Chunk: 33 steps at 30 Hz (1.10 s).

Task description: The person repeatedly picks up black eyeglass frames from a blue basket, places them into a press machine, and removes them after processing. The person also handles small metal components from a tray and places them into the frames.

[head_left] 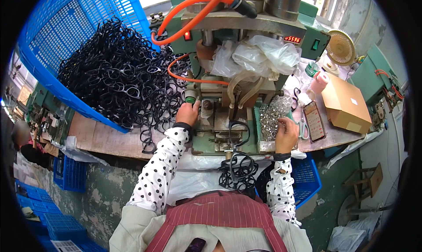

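At the front of a green and metal press, my left hand reaches up to a round green push button, its fingertips at the button and nothing held in it. My right hand dips its curled fingers over a green tray of small shiny metal pieces; whatever is between the fingertips is too small to make out. A dark eyeglass frame sits in the press fixture, between my hands. Below it, more dark frames hang or lie in a bunch near my lap.
A blue crate, tipped on its side, spills a heap of black eyeglass frames over the table at left. At right are scissors, a phone, a cardboard box and a fan. An orange hose loops across the press.
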{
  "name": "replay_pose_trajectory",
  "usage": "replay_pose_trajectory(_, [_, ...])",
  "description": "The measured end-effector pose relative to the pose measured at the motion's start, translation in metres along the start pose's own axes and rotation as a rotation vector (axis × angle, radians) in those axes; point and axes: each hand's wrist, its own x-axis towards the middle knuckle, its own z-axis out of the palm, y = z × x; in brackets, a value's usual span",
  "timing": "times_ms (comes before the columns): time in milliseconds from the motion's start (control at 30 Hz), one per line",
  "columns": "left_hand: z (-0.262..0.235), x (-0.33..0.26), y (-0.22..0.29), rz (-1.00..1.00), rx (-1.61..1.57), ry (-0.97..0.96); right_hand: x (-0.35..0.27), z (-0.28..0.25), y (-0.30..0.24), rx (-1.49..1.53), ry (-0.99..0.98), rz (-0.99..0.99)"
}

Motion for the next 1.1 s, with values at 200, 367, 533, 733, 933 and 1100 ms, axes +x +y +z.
replay_pose_trajectory(200, [-0.015, -0.002, -0.003, 0.030, -0.172, 0.210, 0.020, -0.014, -0.059, 0.655, -0.210, 0.403])
replay_pose_trajectory(367, [-0.053, -0.015, 0.028, -0.115, -0.743, 0.327, 0.032, -0.033, -0.113, 0.781, -0.347, 0.349])
replay_pose_trajectory(533, [-0.089, -0.039, 0.069, 0.013, -0.981, 0.418, 0.028, -0.027, -0.140, 0.842, -0.431, 0.474])
replay_pose_trajectory(733, [-0.109, -0.078, 0.100, 0.274, -0.681, 0.399, 0.036, -0.023, -0.143, 0.771, -0.468, 0.463])
replay_pose_trajectory(933, [-0.127, -0.086, 0.128, 1.040, -0.391, 0.287, 0.033, -0.007, -0.151, 0.979, -0.365, 0.499])
replay_pose_trajectory(1100, [-0.101, -0.097, 0.146, 1.213, -0.489, 0.006, 0.036, -0.004, -0.114, 0.701, -0.267, 0.399])
